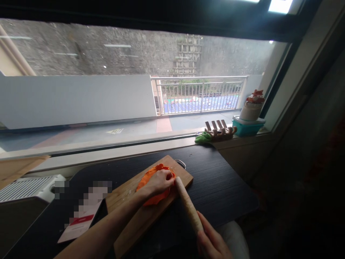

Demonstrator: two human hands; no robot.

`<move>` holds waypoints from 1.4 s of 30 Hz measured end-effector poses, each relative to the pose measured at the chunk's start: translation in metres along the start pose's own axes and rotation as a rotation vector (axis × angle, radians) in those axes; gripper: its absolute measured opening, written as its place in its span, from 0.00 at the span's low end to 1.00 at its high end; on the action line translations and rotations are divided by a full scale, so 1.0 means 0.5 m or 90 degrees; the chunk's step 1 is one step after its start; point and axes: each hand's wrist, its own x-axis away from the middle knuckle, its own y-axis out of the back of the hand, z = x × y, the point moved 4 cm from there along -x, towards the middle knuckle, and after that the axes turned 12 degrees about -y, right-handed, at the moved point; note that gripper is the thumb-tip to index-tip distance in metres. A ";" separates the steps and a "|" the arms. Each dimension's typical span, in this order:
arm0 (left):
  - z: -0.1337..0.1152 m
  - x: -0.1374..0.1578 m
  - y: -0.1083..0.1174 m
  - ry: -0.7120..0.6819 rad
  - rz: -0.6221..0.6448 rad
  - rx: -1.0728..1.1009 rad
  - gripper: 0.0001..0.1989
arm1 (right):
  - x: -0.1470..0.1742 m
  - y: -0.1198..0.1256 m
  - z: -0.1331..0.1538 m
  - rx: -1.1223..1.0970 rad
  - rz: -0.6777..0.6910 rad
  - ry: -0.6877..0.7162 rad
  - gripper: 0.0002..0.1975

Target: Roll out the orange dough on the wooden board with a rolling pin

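Orange dough (151, 181) at lower centre of the frame, flattened on a board (129, 205) lying askew on the dark bench (215, 183). Left hand (159, 181) curled on top, fingers pinching the far edge. Right hand (211, 242) at bottom right, closed round the near end of a rolling pin (188, 207), far tip touching the dough's right edge. Looks soft, light, easily stretched or torn, likely tacky; best taken at the rim with fingertips, lifted gently. Pin stiff, smooth, liable to roll; best gripped at the ends.
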 end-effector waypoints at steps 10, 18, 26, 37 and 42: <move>-0.007 0.012 0.009 0.012 -0.012 0.055 0.11 | -0.001 0.048 -0.030 0.141 -0.032 0.057 0.37; -0.007 0.013 0.011 0.015 -0.017 0.082 0.10 | 0.001 0.080 0.042 0.372 0.036 0.117 0.29; -0.016 0.035 0.007 0.022 0.052 -0.106 0.16 | 0.025 0.086 0.131 0.493 0.091 0.065 0.27; 0.002 0.041 -0.020 0.002 0.033 -0.197 0.15 | 0.013 0.080 0.138 0.422 0.027 0.079 0.26; -0.001 0.043 0.000 0.034 0.035 -0.125 0.16 | -0.002 0.084 0.104 0.341 -0.004 0.082 0.25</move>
